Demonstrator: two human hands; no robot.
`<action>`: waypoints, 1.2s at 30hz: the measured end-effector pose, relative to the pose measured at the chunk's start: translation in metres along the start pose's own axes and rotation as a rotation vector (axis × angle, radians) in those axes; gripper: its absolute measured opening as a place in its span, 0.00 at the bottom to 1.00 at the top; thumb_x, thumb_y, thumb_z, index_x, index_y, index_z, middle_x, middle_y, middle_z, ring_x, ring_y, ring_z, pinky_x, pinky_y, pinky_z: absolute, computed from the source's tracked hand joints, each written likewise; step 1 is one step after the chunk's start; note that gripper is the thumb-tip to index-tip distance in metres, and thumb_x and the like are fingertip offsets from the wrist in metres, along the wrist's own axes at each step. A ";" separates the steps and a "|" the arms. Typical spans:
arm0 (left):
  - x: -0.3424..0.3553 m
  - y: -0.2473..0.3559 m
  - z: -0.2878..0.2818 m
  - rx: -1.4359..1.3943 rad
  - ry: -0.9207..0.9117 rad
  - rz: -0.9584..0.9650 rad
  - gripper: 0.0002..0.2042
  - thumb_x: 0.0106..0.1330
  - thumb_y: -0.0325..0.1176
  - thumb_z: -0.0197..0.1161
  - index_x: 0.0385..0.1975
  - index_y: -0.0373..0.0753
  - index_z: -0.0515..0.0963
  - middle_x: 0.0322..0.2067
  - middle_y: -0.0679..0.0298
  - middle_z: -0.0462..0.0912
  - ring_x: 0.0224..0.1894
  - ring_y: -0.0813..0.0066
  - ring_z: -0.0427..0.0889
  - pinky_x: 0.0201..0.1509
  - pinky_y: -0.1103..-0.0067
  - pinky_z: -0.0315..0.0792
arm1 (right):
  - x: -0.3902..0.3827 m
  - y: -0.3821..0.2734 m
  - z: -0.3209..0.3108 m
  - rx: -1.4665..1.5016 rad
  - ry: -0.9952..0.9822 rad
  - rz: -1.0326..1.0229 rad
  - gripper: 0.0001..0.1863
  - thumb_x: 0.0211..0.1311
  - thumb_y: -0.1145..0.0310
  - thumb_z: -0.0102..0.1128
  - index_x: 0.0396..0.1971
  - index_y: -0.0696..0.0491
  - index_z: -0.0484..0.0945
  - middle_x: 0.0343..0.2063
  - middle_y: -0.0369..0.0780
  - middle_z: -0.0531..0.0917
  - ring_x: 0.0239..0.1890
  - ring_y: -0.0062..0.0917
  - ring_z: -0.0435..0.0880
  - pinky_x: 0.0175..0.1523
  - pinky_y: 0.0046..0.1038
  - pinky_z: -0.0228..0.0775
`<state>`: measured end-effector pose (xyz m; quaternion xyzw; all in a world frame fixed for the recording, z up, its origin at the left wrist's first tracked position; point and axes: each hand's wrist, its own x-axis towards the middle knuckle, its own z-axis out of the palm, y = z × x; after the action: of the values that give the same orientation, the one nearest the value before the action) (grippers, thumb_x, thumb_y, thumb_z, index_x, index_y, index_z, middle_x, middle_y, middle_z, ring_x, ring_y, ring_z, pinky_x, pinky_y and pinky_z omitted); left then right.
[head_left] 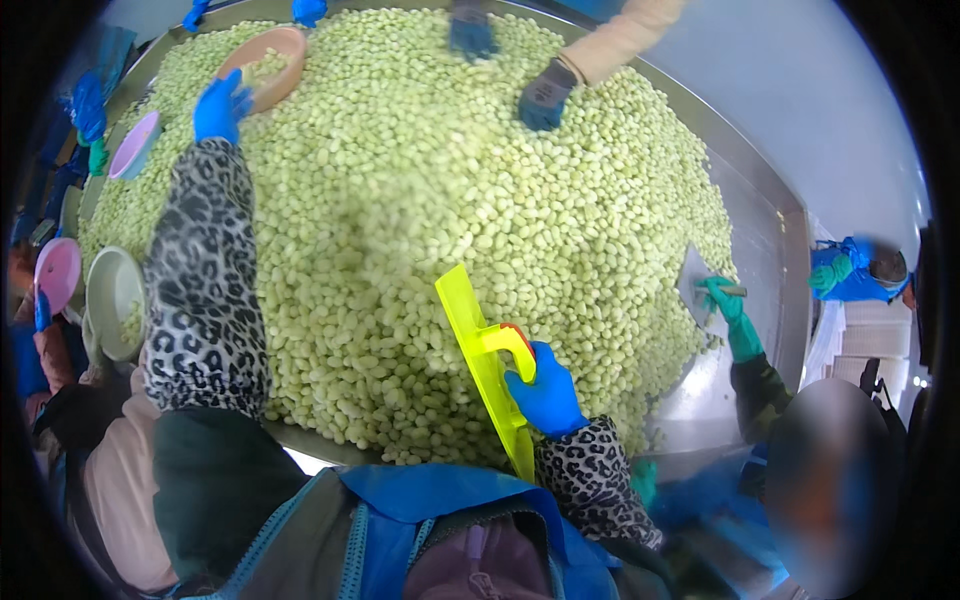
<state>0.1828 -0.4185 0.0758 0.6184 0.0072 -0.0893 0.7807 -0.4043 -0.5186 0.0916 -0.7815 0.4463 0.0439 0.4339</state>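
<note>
A large heap of pale green, oval, grape-like fruits [380, 200] lies in front of me. My right hand [548, 392], in a blue glove, is closed round the handle of a bright yellow plastering float [472, 345]. The float's long flat blade stands tilted at the near side of the heap. My left arm reaches far forward, and my blue-gloved left hand [220, 108] has its fingers stretched out beside the rim of an orange-brown bowl [290, 42]. Some fruits lie in that bowl. Whether the fingers touch the rim I cannot tell.
A metal table [768, 195] with a raised edge bears the heap. Across it, another person's dark-gloved hand [546, 98] touches the fruits. At right, a co-worker's green-gloved hand [728, 300] holds a metal scraper [692, 275]. Pink [58, 272] and whitish [112, 290] bowls stand at left.
</note>
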 end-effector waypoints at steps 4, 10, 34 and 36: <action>-0.025 -0.024 0.030 0.273 -0.283 0.099 0.26 0.67 0.43 0.62 0.62 0.37 0.69 0.47 0.62 0.80 0.44 0.74 0.79 0.47 0.77 0.74 | -0.009 0.028 -0.010 0.085 0.149 0.073 0.23 0.57 0.67 0.65 0.51 0.56 0.71 0.35 0.44 0.83 0.35 0.28 0.83 0.40 0.30 0.75; -0.237 -0.076 0.153 0.572 -0.995 -0.038 0.16 0.69 0.43 0.57 0.48 0.39 0.80 0.49 0.58 0.81 0.45 0.70 0.80 0.55 0.73 0.75 | -0.033 0.082 -0.015 0.611 0.405 0.187 0.21 0.60 0.73 0.63 0.52 0.58 0.70 0.32 0.39 0.80 0.30 0.22 0.81 0.32 0.22 0.76; -0.239 -0.076 0.173 0.451 -0.730 -0.135 0.14 0.66 0.33 0.58 0.50 0.37 0.77 0.35 0.62 0.82 0.34 0.73 0.79 0.40 0.78 0.76 | -0.037 0.113 -0.012 0.642 0.499 0.193 0.21 0.63 0.71 0.62 0.54 0.59 0.69 0.41 0.42 0.82 0.37 0.25 0.83 0.40 0.27 0.78; -0.157 -0.063 0.134 0.381 -0.561 -0.069 0.19 0.66 0.35 0.61 0.55 0.37 0.74 0.39 0.63 0.80 0.34 0.75 0.77 0.38 0.78 0.73 | -0.035 0.101 -0.013 0.733 0.446 0.195 0.21 0.63 0.70 0.62 0.53 0.59 0.69 0.40 0.42 0.81 0.36 0.25 0.83 0.39 0.27 0.78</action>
<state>0.0060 -0.5412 0.0657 0.7039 -0.2040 -0.2821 0.6191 -0.5039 -0.5273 0.0514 -0.5204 0.5868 -0.2462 0.5695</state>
